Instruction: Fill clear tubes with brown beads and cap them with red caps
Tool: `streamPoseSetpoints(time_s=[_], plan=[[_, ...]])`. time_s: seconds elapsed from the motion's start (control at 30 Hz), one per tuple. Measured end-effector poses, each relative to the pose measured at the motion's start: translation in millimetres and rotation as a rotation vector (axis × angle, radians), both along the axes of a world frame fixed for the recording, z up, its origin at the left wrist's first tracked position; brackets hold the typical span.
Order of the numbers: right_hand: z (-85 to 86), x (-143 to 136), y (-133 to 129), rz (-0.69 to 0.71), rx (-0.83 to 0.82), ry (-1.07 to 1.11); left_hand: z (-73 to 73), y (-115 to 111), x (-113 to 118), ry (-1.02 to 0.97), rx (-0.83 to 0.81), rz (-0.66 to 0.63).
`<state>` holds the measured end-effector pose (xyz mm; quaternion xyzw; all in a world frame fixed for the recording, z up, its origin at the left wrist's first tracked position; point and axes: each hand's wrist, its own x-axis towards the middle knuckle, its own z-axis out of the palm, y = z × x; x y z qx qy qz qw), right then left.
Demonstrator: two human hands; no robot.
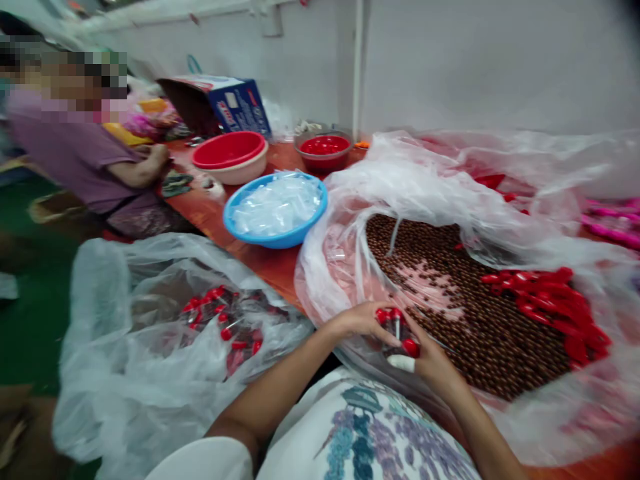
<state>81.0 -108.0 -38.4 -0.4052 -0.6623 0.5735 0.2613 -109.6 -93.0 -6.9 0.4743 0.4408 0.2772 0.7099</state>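
Just above my lap, my left hand (365,321) and my right hand (425,353) meet around several small clear tubes with red caps (397,327). Fingers of both hands wrap the tubes, and white tape covers a digit of my right hand. Beyond my hands, an open plastic bag (340,267) holds a wide spread of small brown beads (480,320). A heap of red plastic pieces (555,303) lies on the beads at the right.
Left of me, a clear bag (120,360) holds red-capped tubes (225,320). On the red table (250,257) stand a blue basin (275,243) of clear packets, a red basin (230,150), a bowl (325,160) and a blue box (240,107). A person (75,147) sits far left.
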Motion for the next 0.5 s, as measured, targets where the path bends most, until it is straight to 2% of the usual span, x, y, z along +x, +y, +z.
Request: streamPoseSetpoints(time_s=[0.13,0.2,0.27,0.37,0.5], plan=[[-6.9,2.8,-3.9,-0.083,-0.054,-0.030,-0.7,-16.7,0.7,-0.145,-0.029,0.173],[-9.2,-3.4,2.2,-0.051,0.025,-0.081,0.9,-26.3,-9.0,-0.257,-0.068,0.280],[-5.8,-23.3,9.7,0.034,0.108,-0.120,6.4,-39.9,-27.6,-0.328,-0.076,0.398],[13.6,-83.4,12.1,0.227,0.158,-0.095,22.5,-71.4,-70.1,-0.310,-0.035,0.611],[48.6,-193.5,-4.9,0.465,0.300,0.109,47.8,-121.0,-147.1,-0.131,0.022,0.944]])
